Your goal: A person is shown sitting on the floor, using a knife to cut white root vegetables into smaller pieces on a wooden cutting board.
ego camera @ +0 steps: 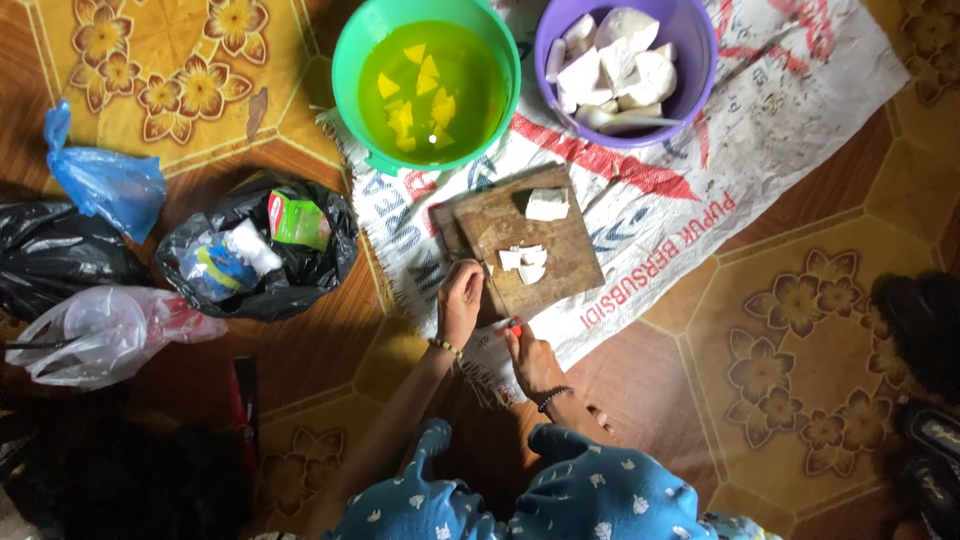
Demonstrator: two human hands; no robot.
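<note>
Patterned floor [790, 320], woven sack [700, 200], board [560, 250]; left hand [460, 300] lies loosely curled, right hand's [530, 355] grip state unclear.

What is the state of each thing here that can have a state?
green bucket: filled with yellowish liquid, cut pieces in it
purple bucket: holds big white chunks
cutting board: bears one white block and several cut pieces
black bag: open, wrappers inside
blue bag: tied shut
left hand: on the board's edge
right hand: holds a red-handled thing
</note>
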